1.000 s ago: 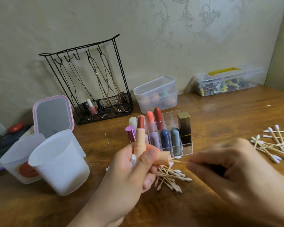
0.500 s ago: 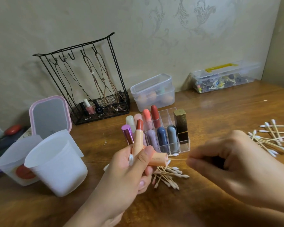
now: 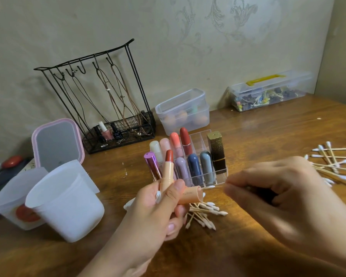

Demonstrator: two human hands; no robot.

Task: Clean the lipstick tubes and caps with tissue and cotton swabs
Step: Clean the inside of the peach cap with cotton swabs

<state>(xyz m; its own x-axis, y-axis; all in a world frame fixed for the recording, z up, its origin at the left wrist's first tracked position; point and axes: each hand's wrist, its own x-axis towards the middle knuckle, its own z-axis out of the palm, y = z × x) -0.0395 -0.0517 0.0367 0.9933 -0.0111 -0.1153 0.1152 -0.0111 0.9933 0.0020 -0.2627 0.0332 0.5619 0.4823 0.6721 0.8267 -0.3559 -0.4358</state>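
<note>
My left hand (image 3: 158, 212) grips an uncapped peach lipstick tube (image 3: 167, 173) with its red bullet pointing up, and also holds the matching peach cap (image 3: 191, 194) sideways, mouth to the right. My right hand (image 3: 278, 196) pinches a cotton swab (image 3: 215, 186) whose white tip sits just right of the cap's mouth. A clear acrylic organizer (image 3: 200, 136) behind my hands holds several capped lipsticks, among them a gold-and-black one (image 3: 217, 151). Used swabs (image 3: 203, 215) lie in a heap under the cap. Fresh swabs (image 3: 334, 162) are spread at the right.
A white plastic cup (image 3: 68, 204) and a second tub with something red in it (image 3: 14, 206) stand at the left. Behind them are a pink-framed mirror (image 3: 57, 142), a black wire rack (image 3: 108, 108), and two clear lidded boxes (image 3: 185, 111) (image 3: 268, 90) along the wall.
The swab has slid out of the cap to the right; its white tip now shows outside the mouth. My left hand keeps the tube and cap almost still.
</note>
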